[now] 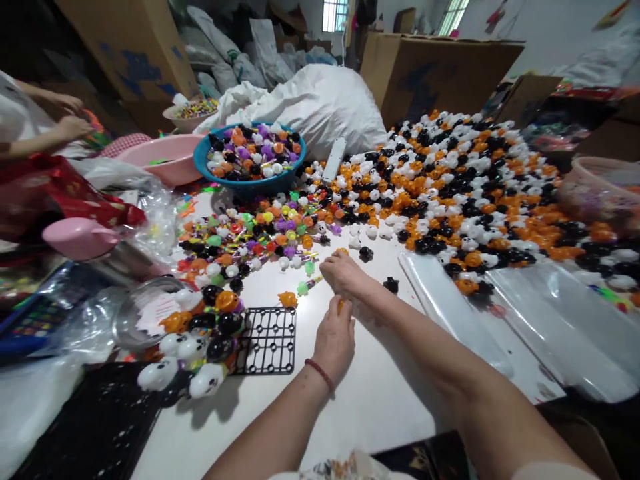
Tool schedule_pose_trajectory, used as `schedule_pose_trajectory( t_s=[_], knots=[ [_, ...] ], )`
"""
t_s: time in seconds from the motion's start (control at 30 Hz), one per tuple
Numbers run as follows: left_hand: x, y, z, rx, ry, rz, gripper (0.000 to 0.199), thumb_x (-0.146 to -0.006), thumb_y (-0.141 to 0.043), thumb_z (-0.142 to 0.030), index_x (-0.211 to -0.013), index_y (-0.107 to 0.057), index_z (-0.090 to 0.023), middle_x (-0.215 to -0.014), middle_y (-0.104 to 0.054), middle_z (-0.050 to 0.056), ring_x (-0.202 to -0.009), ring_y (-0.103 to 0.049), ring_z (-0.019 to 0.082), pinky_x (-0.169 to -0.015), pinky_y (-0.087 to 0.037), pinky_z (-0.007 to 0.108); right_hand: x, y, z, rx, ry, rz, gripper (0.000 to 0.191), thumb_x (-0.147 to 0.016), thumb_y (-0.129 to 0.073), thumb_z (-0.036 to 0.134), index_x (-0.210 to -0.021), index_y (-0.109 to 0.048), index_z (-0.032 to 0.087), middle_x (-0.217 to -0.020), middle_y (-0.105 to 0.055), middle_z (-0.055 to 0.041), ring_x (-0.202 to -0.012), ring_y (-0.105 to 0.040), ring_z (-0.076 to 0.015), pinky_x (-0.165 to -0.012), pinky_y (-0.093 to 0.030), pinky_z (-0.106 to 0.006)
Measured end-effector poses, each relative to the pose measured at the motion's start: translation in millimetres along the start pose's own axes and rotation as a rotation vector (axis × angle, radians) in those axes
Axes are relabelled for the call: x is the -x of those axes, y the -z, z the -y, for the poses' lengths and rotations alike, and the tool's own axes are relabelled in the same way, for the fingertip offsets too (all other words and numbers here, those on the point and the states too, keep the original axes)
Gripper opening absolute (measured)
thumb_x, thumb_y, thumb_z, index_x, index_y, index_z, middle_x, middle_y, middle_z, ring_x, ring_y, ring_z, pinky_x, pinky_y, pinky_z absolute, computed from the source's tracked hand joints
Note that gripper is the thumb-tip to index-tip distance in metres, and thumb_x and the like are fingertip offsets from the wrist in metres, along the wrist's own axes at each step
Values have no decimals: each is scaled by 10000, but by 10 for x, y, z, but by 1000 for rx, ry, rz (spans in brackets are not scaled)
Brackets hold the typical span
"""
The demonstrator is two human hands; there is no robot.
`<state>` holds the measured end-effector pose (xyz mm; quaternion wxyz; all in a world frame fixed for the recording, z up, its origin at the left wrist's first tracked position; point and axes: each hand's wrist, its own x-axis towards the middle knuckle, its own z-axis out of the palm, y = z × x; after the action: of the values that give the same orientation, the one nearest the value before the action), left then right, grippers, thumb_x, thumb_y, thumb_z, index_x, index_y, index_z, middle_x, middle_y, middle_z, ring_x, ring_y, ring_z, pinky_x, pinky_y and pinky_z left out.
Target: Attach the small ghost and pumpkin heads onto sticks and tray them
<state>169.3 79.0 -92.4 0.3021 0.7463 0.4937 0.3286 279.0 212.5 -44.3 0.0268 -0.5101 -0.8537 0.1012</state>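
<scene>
My left hand [335, 340], with a red bracelet at its wrist, is closed around a small orange piece [341, 306] over the white table. Just beyond it my right hand [345, 272] reaches across, fingers bent down at the near edge of the piled pieces; a bit of orange [342, 251] shows at its fingertips. To the left, a black grid rack [270, 340] carries several white, black and orange figures on its left part. An orange figure [288, 299] lies at the rack's back edge, and a green-topped stick [303, 288] lies beside my right hand.
A blue basin [250, 187] full of pieces stands behind small colourful sticks. A large heap of white, orange and black figures [450, 173] spreads at the back right. Clear plastic bags [450, 313] lie at the right. Another person's hands [73, 120] are at the far left.
</scene>
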Motion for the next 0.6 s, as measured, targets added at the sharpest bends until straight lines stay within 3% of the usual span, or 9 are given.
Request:
schedule_pose_trajectory(
  t_s=[0.07,0.13,0.2,0.27,0.37,0.43,0.5,0.6],
  knots=[
    [-9,-6,11,111,44,-48,337,-875,-527,-135,-1190,-584,-240,-1233,-555,109,-1070,-611,250,-946,-498,420,-48,-3,-5,-66,-18,-67,304,-820,-568,135,-1095,-696,131,-1075,-687,-149,-1084,-535,-277,-1014,-336,-397],
    [-44,-2,27,318,150,-146,247,-903,-556,-235,-1148,-583,-227,-1088,-599,84,-965,-609,213,-887,-497,370,23,13,-3,-232,-74,-266,359,-892,-504,189,-1220,-643,152,-1142,-669,-137,-1100,-542,-255,-1009,-363,-390],
    [-99,15,42,593,319,-241,262,-918,-570,-388,-1118,-564,-219,-941,-620,49,-805,-588,165,-757,-495,299,201,43,24,-464,-142,-480,389,-932,-494,284,-1290,-598,173,-1183,-650,-118,-1062,-565,-227,-971,-413,-368],
    [-158,45,47,872,473,-272,337,-898,-572,-514,-1055,-540,-217,-833,-608,12,-648,-535,114,-606,-447,231,465,64,80,-716,-252,-589,418,-930,-536,415,-1278,-605,196,-1085,-668,-78,-921,-593,-197,-856,-471,-335],
    [-209,98,16,1134,554,-255,394,-866,-580,-586,-971,-508,-214,-802,-601,-10,-559,-506,71,-518,-389,183,920,45,194,-998,-421,-510,497,-867,-609,565,-1223,-654,221,-816,-641,0,-659,-529,-142,-648,-466,-286],
    [-209,123,-24,1199,558,-243,400,-860,-584,-595,-937,-505,-211,-763,-595,-21,-542,-508,62,-512,-384,171,1188,9,269,-1072,-475,-413,517,-852,-627,579,-1236,-669,237,-783,-638,8,-635,-520,-137,-627,-460,-283],
    [-195,132,-63,1242,549,-215,397,-868,-573,-597,-907,-506,-208,-699,-579,-33,-513,-489,58,-496,-365,161,1383,-17,331,-1083,-461,-359,514,-849,-650,544,-1276,-662,260,-919,-691,-23,-763,-595,-166,-720,-491,-307],
    [-174,131,-87,1282,513,-153,363,-878,-592,-557,-892,-495,-208,-667,-586,-37,-482,-457,50,-462,-313,149,1536,-9,393,-1027,-391,-377,470,-846,-673,478,-1273,-666,280,-1155,-693,-50,-1027,-624,-220,-903,-487,-354]
  ],
)
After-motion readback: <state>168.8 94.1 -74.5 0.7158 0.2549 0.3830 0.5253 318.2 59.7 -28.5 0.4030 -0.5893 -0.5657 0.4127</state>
